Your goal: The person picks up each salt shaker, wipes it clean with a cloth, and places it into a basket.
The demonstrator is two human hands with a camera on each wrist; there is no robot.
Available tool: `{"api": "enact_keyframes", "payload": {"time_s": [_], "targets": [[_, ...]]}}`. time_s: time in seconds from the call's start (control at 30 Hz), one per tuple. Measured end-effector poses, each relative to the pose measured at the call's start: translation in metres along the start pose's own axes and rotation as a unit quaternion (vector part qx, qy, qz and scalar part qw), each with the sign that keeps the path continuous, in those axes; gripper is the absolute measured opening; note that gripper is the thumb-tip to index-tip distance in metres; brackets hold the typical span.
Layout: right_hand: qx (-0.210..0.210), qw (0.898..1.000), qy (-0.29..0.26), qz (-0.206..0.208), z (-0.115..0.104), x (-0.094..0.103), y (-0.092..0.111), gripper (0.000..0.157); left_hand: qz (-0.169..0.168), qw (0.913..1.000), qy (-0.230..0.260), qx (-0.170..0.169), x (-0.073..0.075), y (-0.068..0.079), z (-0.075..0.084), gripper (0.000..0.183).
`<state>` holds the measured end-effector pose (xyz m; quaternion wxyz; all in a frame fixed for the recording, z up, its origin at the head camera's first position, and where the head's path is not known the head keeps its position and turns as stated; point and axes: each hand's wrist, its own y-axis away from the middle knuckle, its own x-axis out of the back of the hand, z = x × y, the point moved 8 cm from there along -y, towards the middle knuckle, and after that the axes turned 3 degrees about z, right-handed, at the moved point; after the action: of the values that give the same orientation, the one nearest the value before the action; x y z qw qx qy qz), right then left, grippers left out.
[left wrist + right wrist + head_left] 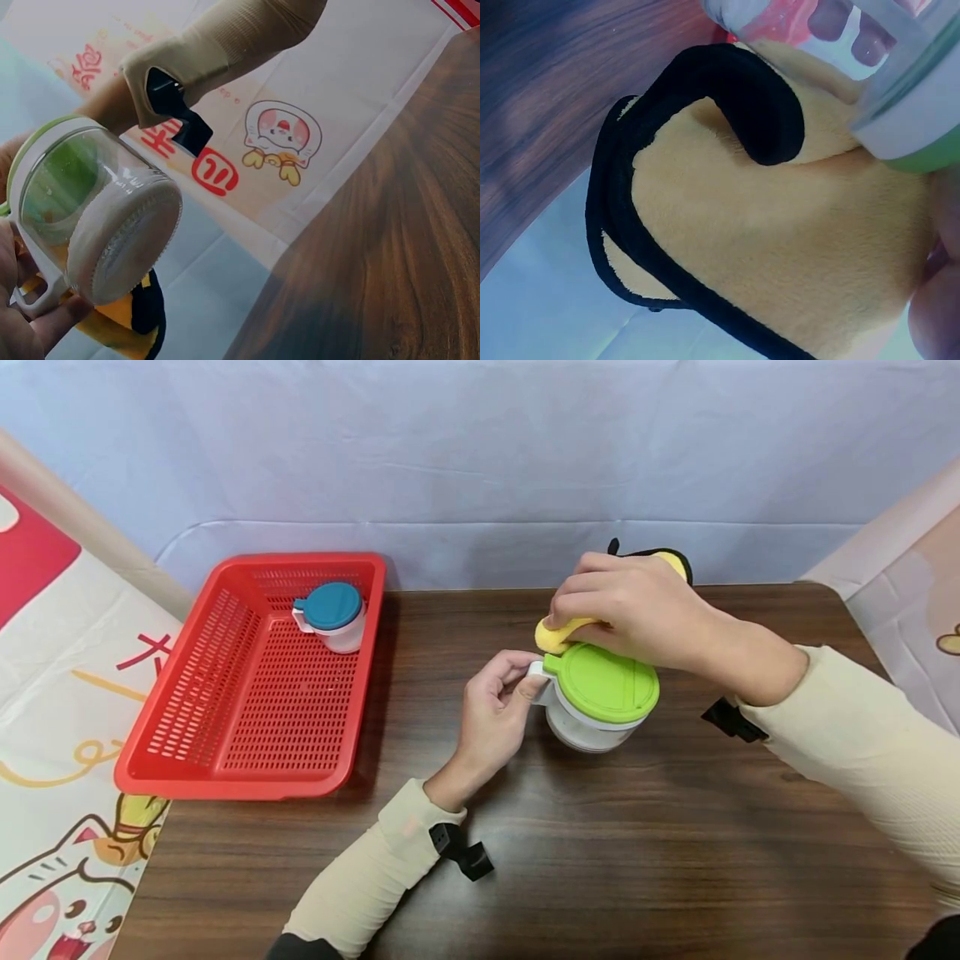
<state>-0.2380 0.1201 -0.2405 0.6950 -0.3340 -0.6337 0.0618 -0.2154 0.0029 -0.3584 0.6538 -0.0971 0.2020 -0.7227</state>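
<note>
My left hand (491, 710) grips the white handle of a clear glass seasoning jar (588, 731) with a green lid (609, 683). In the left wrist view the jar (124, 225) tilts, its round base showing, and whitish contents lie inside. My right hand (630, 610) pinches a yellow cloth (555, 635) at the far side of the jar, close to the lid's edge. Black trim borders the cloth (780, 217) in the right wrist view, where it hangs in folds against the jar's rim. The palm side of the right hand is hidden in the head view.
A red plastic basket (247, 785) stands on the left of the brown wooden table (645, 860). Inside it, at the back right corner, sits a similar jar (347, 637) with a blue lid. A pale curtain (480, 460) hangs behind the table.
</note>
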Motion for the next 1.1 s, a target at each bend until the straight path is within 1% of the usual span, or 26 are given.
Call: {"api": "enact_keyframes", "payload": {"time_s": [0.23,0.4,0.5,0.6,0.73,0.87,1.03,1.1], "targets": [[-0.007,1.000,0.016,0.016,-0.001,0.004,0.001,0.032,-0.001,1.0000,-0.002,-0.002,0.000,0.000,0.000,0.015],[-0.004,0.999,0.030,0.029,-0.001,0.007,0.003,0.031,-0.002,1.0000,-0.006,-0.002,0.000,0.000,0.000,0.015],[-0.005,0.998,0.046,0.036,-0.001,0.009,0.004,0.029,-0.001,1.0000,-0.002,-0.002,0.000,0.000,0.000,0.015],[-0.010,0.996,0.076,0.044,0.001,0.012,0.005,0.027,0.001,1.0000,0.002,-0.004,0.000,0.000,0.000,0.015],[-0.025,0.992,0.106,0.064,0.007,0.020,0.008,0.024,0.003,1.0000,0.004,-0.008,0.002,0.000,0.001,0.015],[-0.054,0.987,0.126,0.081,0.017,0.031,0.015,0.021,0.007,0.9999,0.004,-0.007,0.004,0.000,0.001,0.016],[-0.086,0.984,0.141,0.067,0.027,0.045,0.028,0.017,0.011,0.9999,0.005,-0.007,0.006,-0.001,0.001,0.016],[-0.091,0.984,0.143,0.064,0.028,0.051,0.033,0.018,0.012,0.9999,0.006,-0.007,0.008,-0.001,0.001,0.016]]}}
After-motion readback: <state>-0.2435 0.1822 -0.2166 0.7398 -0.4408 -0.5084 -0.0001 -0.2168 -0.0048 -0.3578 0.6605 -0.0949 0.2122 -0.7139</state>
